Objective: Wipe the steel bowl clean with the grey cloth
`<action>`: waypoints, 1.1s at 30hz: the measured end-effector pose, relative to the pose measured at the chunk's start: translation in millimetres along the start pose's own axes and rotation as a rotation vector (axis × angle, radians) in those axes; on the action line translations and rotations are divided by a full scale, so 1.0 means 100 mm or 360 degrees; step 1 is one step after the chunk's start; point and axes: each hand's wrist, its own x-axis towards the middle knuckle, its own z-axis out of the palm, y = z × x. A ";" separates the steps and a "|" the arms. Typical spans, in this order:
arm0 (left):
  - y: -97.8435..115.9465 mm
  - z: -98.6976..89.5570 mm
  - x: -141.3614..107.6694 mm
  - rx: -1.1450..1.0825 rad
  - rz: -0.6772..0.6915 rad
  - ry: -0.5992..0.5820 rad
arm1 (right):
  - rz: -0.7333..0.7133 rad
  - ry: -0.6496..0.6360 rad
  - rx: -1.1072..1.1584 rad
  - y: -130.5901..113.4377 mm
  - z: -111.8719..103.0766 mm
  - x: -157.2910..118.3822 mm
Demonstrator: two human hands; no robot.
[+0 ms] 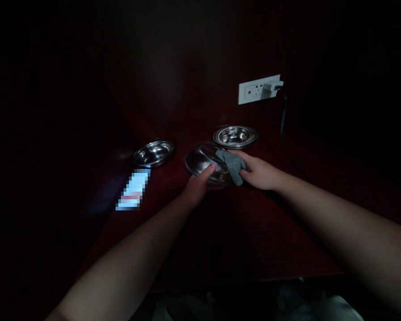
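A shiny metal bowl [200,158] is tilted between my two hands, its outer side and base turned up. My left hand [199,186] grips its near edge, thumb on the outside and fingers hidden underneath. In my right hand [257,171] is a grey cloth [233,166], pinched and pressed against the right side of the bowl. Just behind sits a stack of metal bowls [235,137], facing up. Another metal bowl [154,153] rests to the left, slightly tilted.
A lit phone-like screen [133,189], blurred out, lies left on the dark red table [254,240]. On the back wall is a white socket panel [250,92] with a plugged-in adapter [274,86]. A dark cable [282,125] runs down behind my right arm.
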 end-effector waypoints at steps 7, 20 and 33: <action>0.01 0.03 -0.02 0.0000 0.0008 0.0038 | -0.0043 -0.0028 0.0022 0.03 0.00 0.00; 0.01 0.03 -0.02 0.0002 0.0016 0.0010 | -0.0012 -0.0028 -0.0015 0.00 -0.01 0.00; 0.00 0.02 -0.01 0.0009 0.0026 0.0013 | -0.0024 -0.0019 0.0013 0.01 0.00 0.00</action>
